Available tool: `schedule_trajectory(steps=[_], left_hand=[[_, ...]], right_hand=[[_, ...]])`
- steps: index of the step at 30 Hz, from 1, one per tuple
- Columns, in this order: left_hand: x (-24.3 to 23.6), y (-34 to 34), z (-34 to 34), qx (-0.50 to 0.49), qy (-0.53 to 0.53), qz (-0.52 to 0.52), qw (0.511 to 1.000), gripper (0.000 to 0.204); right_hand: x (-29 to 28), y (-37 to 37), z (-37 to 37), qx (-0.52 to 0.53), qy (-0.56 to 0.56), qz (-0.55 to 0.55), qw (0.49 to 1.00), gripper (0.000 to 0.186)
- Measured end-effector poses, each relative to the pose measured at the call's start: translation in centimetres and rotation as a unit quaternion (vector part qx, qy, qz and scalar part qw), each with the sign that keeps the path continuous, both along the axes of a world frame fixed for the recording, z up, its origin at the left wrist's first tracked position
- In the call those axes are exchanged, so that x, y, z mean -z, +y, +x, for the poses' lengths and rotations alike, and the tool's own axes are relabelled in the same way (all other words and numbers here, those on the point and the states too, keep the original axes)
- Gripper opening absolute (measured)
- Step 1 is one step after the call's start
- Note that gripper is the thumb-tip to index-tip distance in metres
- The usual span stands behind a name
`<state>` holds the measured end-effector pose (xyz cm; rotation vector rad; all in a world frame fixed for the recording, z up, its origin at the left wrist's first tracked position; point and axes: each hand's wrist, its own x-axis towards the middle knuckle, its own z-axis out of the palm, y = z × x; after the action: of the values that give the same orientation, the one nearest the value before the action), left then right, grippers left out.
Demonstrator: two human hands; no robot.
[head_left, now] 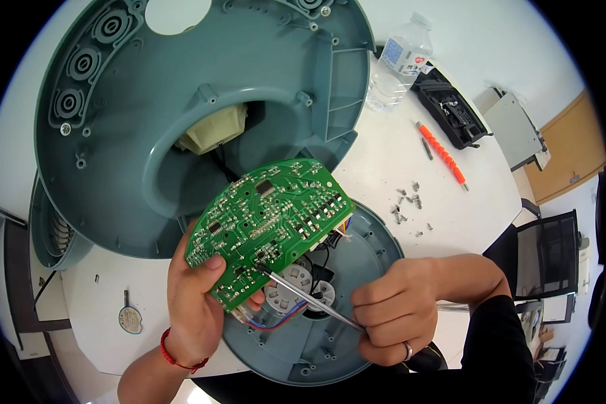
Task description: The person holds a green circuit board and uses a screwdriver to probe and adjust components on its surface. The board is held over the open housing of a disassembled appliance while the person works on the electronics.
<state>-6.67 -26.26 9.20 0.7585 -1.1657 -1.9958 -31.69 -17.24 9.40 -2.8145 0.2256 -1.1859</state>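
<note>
A green circuit board (269, 222), curved along one side and dotted with small chips, is held tilted up by my left hand (198, 289), thumb on its face and fingers behind. My right hand (400, 310) is closed round a screwdriver (313, 301); its handle is mostly hidden in the fist. The metal shaft slants up to the left, and its tip meets the lower part of the board, as far as I can see. Coloured wires (283, 323) hang from behind the board. Below lies a round grey-blue plastic base (377, 252) with light grey round parts (289, 286).
A large grey-blue plastic housing (262, 60) fills the upper left. Loose screws (411, 202) lie on the white table (478, 215) at right, near an orange flexible bit shaft (442, 156), a black tool case (448, 108) and a clear bottle (400, 64). A small racket-shaped tag (130, 320) lies left.
</note>
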Motion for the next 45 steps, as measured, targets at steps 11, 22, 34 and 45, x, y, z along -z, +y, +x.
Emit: schedule_trajectory(steps=[11,22,34,45], left_hand=[[0.0,-0.1,0.0,0.002,0.005,0.004,1.0,0.054],[-0.3,-0.3,0.0,0.009,0.006,0.0,1.0,0.054],[-0.1,-0.4,0.3,0.035,0.007,-0.002,0.999,0.052],[-0.4,0.4,-1.1,-0.05,-0.026,-0.008,0.998,0.053]], right_hand=[[0.4,0.1,0.4,0.02,-0.009,0.007,1.0,0.004],[0.3,0.1,0.5,0.016,0.003,0.022,1.0,0.008],[-0.1,0.5,-0.3,0.093,0.017,-0.036,0.995,0.007],[0.0,0.1,0.7,0.023,0.038,-0.055,0.997,0.005]])
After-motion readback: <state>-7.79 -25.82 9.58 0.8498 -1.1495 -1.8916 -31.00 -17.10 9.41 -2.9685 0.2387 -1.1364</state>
